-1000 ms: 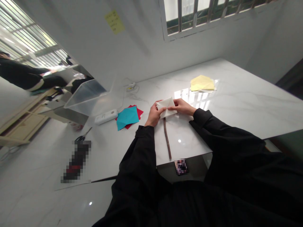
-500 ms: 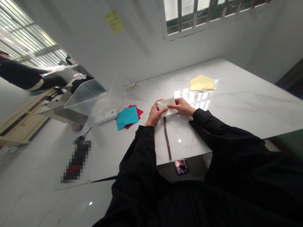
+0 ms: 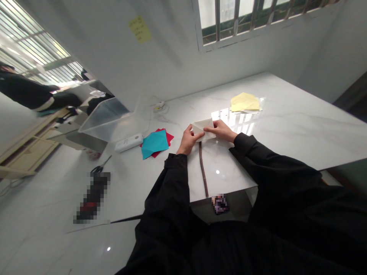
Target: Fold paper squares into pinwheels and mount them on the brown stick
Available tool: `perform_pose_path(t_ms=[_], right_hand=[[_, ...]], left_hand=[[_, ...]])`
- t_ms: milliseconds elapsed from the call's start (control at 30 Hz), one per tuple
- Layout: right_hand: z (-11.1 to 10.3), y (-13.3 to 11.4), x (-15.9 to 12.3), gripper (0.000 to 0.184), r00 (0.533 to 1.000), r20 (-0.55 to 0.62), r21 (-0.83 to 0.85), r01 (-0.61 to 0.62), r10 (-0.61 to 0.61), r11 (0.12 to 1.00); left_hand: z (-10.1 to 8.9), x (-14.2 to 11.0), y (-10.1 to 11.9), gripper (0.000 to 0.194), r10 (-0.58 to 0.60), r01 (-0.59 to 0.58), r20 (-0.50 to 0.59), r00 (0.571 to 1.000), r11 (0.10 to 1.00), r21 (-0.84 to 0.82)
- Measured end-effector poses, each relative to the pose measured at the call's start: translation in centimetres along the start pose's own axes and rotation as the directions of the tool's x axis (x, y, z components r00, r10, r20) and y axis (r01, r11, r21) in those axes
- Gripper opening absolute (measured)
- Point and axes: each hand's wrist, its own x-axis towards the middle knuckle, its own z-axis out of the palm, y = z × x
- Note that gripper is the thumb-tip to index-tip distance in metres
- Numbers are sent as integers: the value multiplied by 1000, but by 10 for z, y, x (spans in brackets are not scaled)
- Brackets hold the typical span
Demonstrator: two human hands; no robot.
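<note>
Both my hands hold a folded white paper [image 3: 202, 126] just above the white marble table [image 3: 286, 126]. My left hand [image 3: 187, 140] pinches its left edge with thumb on top. My right hand [image 3: 223, 130] grips the right side, fingers pressed on the fold. A thin brown stick [image 3: 203, 168] lies on the table below the paper, running toward the near edge.
Teal and red paper sheets [image 3: 155, 142] lie left of my hands, beside a white oblong device [image 3: 129, 142] and a clear plastic box [image 3: 107, 118]. Yellow paper [image 3: 244, 102] sits at the back. Scissors [image 3: 100, 166] lie at the left. Another person [image 3: 25, 93] sits far left.
The white paper has been folded flatter and narrower between my hands. My hands have stayed in nearly the same place.
</note>
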Motion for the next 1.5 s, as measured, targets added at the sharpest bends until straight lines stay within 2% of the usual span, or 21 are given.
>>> perform_pose_path(t_ms=[200, 367, 600, 833, 933, 1067, 1233, 1367, 1500], right_hand=[[0, 1, 1, 30, 1000, 2, 26, -2, 2, 1000], [0, -1, 0, 35, 1000, 2, 54, -2, 2, 999], [1, -6, -2, 36, 1000, 4, 18, 30, -30, 999], [0, -5, -2, 44, 997, 54, -6, 58, -58, 998], [-1, -4, -1, 50, 998, 21, 1, 55, -55, 998], [-2, -1, 2, 58, 996, -85, 18, 30, -29, 999], [-3, 0, 3, 56, 992, -124, 25, 3, 0, 1000], [-5, -2, 1, 50, 997, -70, 56, -8, 12, 998], [-6, -5, -1, 54, 1000, -19, 21, 1, -1, 1000]], left_hand=[[0, 0, -1, 76, 25, -25, 5, 1000, 1000, -14], [0, 0, -1, 77, 32, -32, 1, 999, 999, -20], [0, 2, -3, 78, -7, 5, -45, 999, 999, -44], [1, 2, 0, 76, -2, 0, -46, 999, 999, -37], [0, 1, 0, 74, 2, -4, -48, 999, 999, -40], [1, 1, -1, 72, 9, -11, -58, 998, 999, -38], [2, 2, 0, 70, 22, -24, -61, 998, 999, -43], [2, 0, 2, 69, 21, -21, 1, 1000, 1000, -16], [4, -2, 5, 76, -4, 4, 87, 996, 1000, -10]])
